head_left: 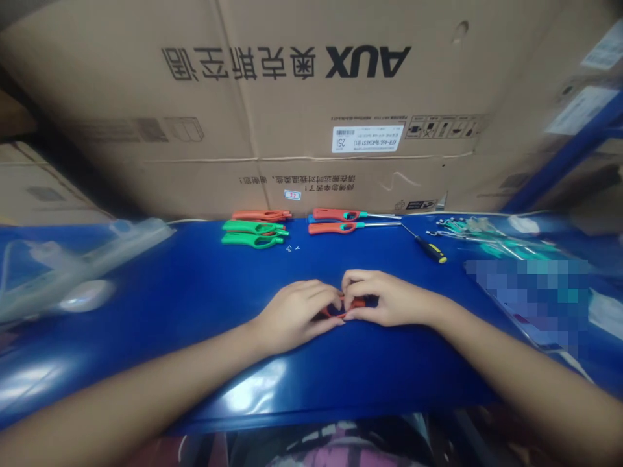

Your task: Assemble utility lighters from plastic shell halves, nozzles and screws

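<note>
Both my hands meet at the middle of the blue table (195, 305). My left hand (296, 314) and my right hand (384, 298) are closed around a small orange plastic part (351, 303), most of it hidden by my fingers. Farther back lie two green lighter shells (253, 233), an orange shell (260, 215) and two assembled orange lighters with long metal nozzles (341, 220).
A black-and-yellow screwdriver (428, 248) lies at the right rear. Beyond it sits a pile of clear and green parts (481, 237). Blurred pale plastic objects (73, 272) are at the left. A large cardboard box (311, 97) walls off the back. A pixelated patch covers the right side.
</note>
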Motion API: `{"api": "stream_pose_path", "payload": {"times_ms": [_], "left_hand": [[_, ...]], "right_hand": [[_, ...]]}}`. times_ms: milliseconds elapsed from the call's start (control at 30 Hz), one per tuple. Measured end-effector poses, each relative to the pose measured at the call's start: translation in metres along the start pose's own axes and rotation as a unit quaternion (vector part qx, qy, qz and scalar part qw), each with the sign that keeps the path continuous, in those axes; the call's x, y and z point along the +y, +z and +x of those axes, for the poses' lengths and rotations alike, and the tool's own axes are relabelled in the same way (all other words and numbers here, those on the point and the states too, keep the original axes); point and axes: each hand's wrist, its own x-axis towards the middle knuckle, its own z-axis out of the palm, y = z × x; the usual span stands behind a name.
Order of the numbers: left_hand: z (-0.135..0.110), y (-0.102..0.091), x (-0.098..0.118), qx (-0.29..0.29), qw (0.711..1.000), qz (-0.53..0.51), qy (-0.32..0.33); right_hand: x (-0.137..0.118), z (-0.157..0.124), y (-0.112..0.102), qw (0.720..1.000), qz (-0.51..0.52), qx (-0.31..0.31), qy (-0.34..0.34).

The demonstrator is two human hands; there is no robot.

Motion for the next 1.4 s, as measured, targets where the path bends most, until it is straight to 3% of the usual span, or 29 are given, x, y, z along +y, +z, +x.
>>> {"api": "stream_pose_path", "payload": {"times_ms": [167,267,433,933,1067,1167,1300,1400], "left_hand": [[0.000,-0.012,-0.006,-0.009,1.000,-0.025,-0.009],[0.000,-0.021,-0.021,-0.014,0.998,-0.063,0.004],[0.001,-0.027,-0.048,0.039,0.993,-0.105,-0.036],[0.001,-0.020,-0.046,0.065,0.991,-0.098,-0.065],[0.001,-0.020,-0.045,0.071,0.989,-0.093,-0.089],[0.002,-0.019,-0.047,0.083,0.987,-0.098,-0.100],[0.001,-0.016,-0.048,0.085,0.985,-0.115,-0.097],[0.000,-0.014,-0.049,0.095,0.983,-0.115,-0.102]], "right_hand": [[-0.001,-0.001,-0.004,1.000,-0.017,-0.013,0.012],[0.000,-0.004,-0.012,0.999,-0.028,-0.024,0.027],[0.005,-0.011,-0.028,0.994,-0.068,-0.019,0.085],[0.006,-0.013,-0.028,0.993,-0.090,-0.009,0.078],[0.009,-0.010,-0.027,0.997,-0.043,0.049,0.045],[0.010,-0.008,-0.026,0.989,-0.020,0.138,0.050],[0.013,-0.007,-0.028,0.959,-0.070,0.265,0.069],[0.014,-0.010,-0.033,0.953,-0.091,0.276,0.080]]}}
